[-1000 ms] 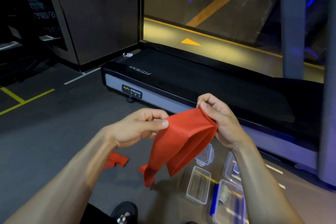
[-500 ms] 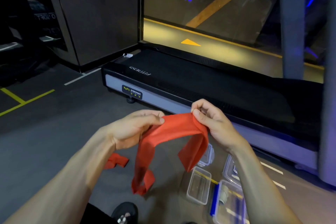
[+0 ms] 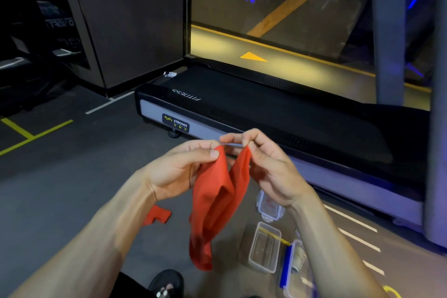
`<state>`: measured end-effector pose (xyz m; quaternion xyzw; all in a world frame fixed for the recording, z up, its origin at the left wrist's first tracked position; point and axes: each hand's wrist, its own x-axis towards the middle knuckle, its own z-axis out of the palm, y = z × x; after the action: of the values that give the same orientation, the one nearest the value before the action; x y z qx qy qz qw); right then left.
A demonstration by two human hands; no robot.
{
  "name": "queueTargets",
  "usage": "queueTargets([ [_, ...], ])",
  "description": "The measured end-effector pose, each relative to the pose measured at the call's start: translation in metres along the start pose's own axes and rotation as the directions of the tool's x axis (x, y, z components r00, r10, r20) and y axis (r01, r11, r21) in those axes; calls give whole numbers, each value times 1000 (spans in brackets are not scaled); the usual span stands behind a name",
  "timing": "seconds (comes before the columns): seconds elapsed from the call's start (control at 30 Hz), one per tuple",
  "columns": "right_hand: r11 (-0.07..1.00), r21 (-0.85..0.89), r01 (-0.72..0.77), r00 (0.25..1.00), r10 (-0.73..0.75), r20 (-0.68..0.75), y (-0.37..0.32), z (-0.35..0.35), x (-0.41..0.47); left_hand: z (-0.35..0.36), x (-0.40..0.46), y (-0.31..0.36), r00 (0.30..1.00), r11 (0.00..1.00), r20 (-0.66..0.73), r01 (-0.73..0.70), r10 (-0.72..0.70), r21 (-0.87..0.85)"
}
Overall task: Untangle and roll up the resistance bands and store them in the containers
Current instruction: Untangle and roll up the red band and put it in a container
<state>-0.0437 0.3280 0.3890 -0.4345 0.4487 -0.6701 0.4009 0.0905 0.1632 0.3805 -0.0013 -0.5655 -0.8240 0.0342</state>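
So both my left hand [image 3: 180,169] and right hand [image 3: 263,167] have fingers pinched on the red band's [image 3: 217,203] top edges, letting it hang straight to untangle, open containers [image 3: 264,247] waiting on floor at 5 o'clock.

1 head-worn wide-angle view looks forward and down, close over both forearms, toward the dark grey gym floor [image 3: 60,189] and the black treadmill deck [image 3: 290,113] beyond.
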Motion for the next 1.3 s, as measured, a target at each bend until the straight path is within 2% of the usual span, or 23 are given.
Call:
queueTargets([
  [0.1, 998, -49, 27, 999, -29, -32, 1, 12, 4, -2, 2, -3, 1000, 999, -4, 22, -21, 39],
  [0.2, 979, -200, 36, 998, -44, -39, 4, 20, 8, -6, 5, -8, 998, 996, -35, 58, -56, 70],
  [0.33, 876, -481, 30, 997, -64, -53, 5, 15, 12, -9, 4, -8, 996, 987, -89, 45, -31, 156],
  [0.53, 747, -664, 10, 1000, -11, 2, 0, 6, 9, -9, 4, -8, 995, 962, -104, 31, -3, 272],
  [0.6, 760, -650, 13, 1000, -12, 6, -4, 3, 10, -8, 5, -8, 997, 962, -76, 31, -11, 270],
  [0.7, 848, -528, 42, 998, -54, -7, -12, 3, 13, -8, 5, -10, 998, 951, -19, 55, -52, 303],
  [0.8, 945, -316, 86, 983, -132, -124, -24, 0, 13, -12, 3, -13, 993, 895, 3, 106, -119, 433],
  [0.9, 979, -156, 131, 954, -168, -249, -33, -12, 11, -15, 1, -15, 992, 850, -32, 124, -125, 512],
  [1.03, 982, -126, 139, 932, -173, -319, -32, -23, 9, -12, 1, -12, 994, 846, -59, 111, -94, 521],
  [1.3, 988, -113, 108, 905, -145, -400, -28, -30, 5, -13, 2, -12, 994, 843, -21, 106, -112, 527],
])
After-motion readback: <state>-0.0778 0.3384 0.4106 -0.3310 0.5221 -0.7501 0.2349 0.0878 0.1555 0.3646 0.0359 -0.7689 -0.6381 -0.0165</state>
